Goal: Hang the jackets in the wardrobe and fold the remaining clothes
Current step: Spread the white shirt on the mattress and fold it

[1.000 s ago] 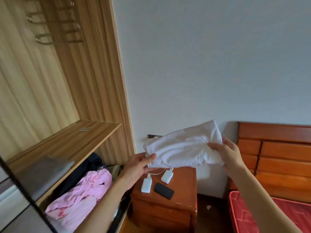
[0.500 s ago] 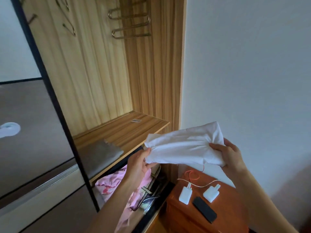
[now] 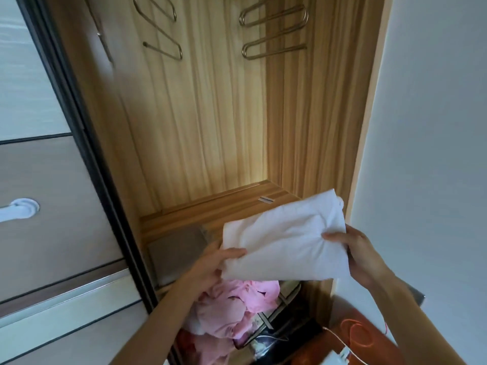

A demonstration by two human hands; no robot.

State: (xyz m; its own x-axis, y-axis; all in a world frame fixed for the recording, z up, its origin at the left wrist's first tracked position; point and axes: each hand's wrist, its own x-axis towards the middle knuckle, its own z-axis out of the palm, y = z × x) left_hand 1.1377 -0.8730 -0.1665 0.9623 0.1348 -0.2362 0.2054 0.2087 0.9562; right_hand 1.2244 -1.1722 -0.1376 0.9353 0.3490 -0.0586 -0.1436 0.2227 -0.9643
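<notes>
A folded white garment [image 3: 287, 239] is held up in front of the open wardrobe [image 3: 210, 114], just above its wooden shelf [image 3: 200, 210]. My left hand [image 3: 213, 262] grips the garment's lower left corner, thumb on top. My right hand [image 3: 355, 252] grips its right edge. Below the shelf, a crumpled pink garment [image 3: 232, 309] lies in the lower compartment, partly hidden by my left arm.
Several bare metal hangers [image 3: 274, 32] hang at the top of the wardrobe. A sliding door [image 3: 47, 196] with a white handle covers the left side. A wooden nightstand [image 3: 369, 346] with cables and a white charger sits at the lower right, against a white wall.
The view has swung left toward the wardrobe. Both hands have carried the white garment over to the shelf opening; the bed and most of the nightstand have left the view.
</notes>
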